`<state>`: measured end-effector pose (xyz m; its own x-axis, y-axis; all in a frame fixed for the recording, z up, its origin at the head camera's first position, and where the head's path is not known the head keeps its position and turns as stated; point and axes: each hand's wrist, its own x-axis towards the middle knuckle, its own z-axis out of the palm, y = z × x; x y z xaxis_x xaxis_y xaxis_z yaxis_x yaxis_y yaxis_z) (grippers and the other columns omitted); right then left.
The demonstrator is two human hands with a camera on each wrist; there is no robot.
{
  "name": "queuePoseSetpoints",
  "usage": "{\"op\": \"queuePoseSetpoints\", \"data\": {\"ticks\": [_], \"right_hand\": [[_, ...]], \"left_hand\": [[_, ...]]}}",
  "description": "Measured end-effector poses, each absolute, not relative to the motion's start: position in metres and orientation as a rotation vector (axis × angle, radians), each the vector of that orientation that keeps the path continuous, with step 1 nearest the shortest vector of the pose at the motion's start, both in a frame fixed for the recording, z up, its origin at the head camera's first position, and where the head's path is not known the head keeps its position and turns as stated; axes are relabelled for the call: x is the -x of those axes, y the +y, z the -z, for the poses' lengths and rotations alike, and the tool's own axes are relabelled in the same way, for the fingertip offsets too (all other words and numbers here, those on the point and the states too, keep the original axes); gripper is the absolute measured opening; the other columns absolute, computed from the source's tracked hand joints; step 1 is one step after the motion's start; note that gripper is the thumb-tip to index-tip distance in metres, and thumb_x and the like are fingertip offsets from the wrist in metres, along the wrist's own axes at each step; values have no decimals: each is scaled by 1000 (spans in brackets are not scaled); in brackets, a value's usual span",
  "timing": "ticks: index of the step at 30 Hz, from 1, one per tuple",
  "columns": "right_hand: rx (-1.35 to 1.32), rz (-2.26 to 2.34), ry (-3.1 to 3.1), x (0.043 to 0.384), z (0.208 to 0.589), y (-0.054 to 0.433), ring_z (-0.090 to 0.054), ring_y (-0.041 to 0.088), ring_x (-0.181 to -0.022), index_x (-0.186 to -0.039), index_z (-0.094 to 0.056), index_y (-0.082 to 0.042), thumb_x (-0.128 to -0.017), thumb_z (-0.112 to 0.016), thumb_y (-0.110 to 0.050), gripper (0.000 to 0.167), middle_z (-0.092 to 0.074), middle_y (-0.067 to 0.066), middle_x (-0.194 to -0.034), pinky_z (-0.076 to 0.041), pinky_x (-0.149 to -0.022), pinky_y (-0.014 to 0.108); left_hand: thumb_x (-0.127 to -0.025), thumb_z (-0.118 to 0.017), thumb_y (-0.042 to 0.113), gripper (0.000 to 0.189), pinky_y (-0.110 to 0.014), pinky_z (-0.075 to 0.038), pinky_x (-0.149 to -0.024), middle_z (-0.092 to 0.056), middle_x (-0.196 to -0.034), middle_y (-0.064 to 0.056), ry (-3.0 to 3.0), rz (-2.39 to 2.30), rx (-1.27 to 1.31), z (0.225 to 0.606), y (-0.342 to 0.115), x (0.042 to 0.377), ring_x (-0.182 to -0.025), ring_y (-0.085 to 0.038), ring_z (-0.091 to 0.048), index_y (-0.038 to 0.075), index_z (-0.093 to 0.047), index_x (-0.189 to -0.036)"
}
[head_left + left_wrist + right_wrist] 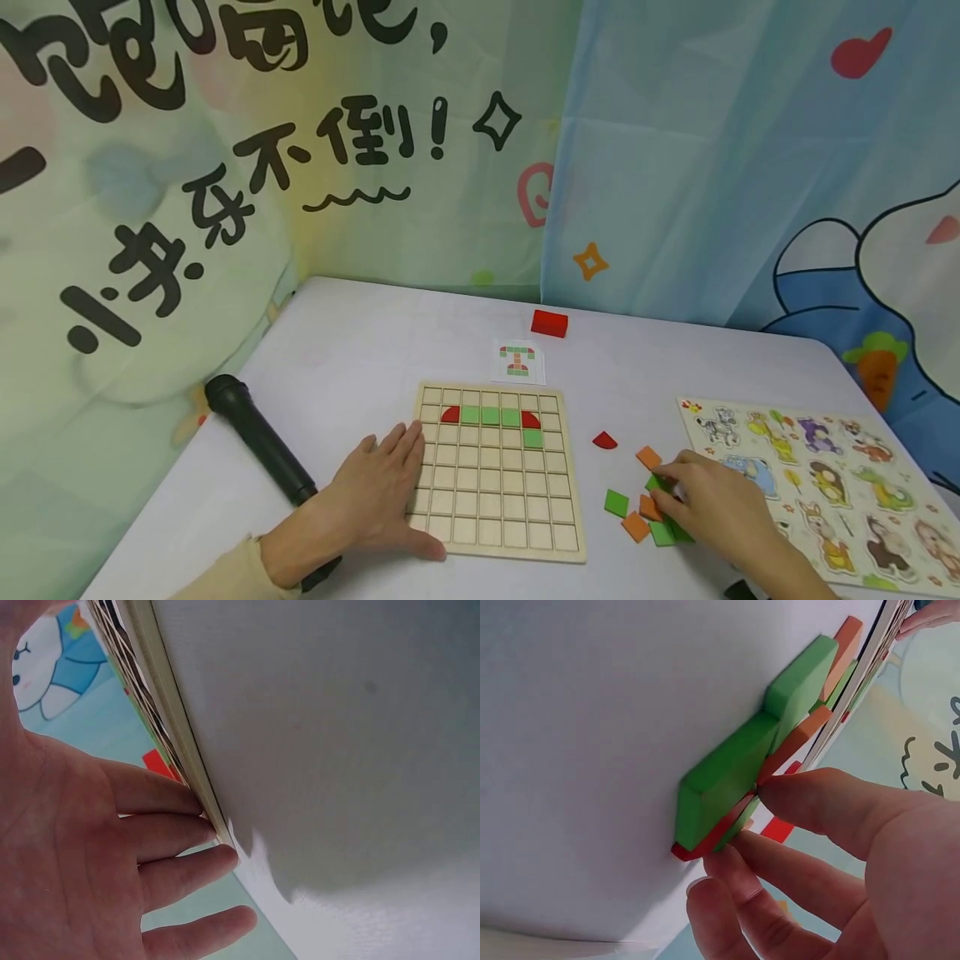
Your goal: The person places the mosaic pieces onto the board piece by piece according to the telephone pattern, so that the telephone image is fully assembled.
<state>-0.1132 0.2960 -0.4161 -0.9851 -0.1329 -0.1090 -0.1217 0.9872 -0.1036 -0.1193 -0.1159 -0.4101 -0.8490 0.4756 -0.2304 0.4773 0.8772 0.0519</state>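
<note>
My left hand (378, 492) lies with straight fingers along the left edge of a wooden grid board (573, 500), the thumb near its lower corner. On the board a row of green squares (490, 415) sits between two red quarter-round pieces (451, 414), and another green square (532, 438) lies below the right one. My right hand (723, 500) reaches into the loose tiles right of the board. Its thumb and fingertips pinch a green tile (657, 483), mostly hidden by the fingers. In the right wrist view, green tiles (724, 780) and a red piece (694, 847) lie beside the fingertips.
Orange tiles (636, 527), a green tile (617, 502) and a red piece (604, 440) lie right of the board. Behind it are a pattern card (517, 362) and a red block (550, 323). A microphone (262, 442) lies left, an animal puzzle (847, 425) right.
</note>
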Motion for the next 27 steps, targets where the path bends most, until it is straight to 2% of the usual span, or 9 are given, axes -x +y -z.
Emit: {"op": "queuePoseSetpoints", "data": {"ticks": [15, 21, 27], "right_hand": [[303, 112, 3061, 110, 410, 285, -45, 8, -66, -108, -80, -11, -86, -80, -32, 30, -63, -6, -86, -35, -55, 24], [426, 82, 3102, 114, 398, 261, -47, 5, -68, -108, -80, -14, -86, -81, -35, 30, -65, -6, -89, -38, -55, 23], [645, 91, 3160, 124, 385, 225, -50, 4, -70, -107, -80, -17, -84, -84, -29, 26, -67, -6, -92, -36, -52, 19]], "left_hand": [[-63, -59, 97, 140, -57, -42, -114, -31, -168, -18, 2816, 3, -735, 411, -117, 119, -153, -34, -37, -2, -34, -157], [-62, -59, 98, 140, -57, -42, -114, -32, -168, -17, 2818, 12, -739, 411, -117, 119, -153, -34, -38, -2, -35, -157], [-63, -59, 97, 139, -57, -42, -114, -31, -168, -18, 2817, 13, -745, 412, -117, 119, -153, -34, -37, -2, -34, -158]]}}
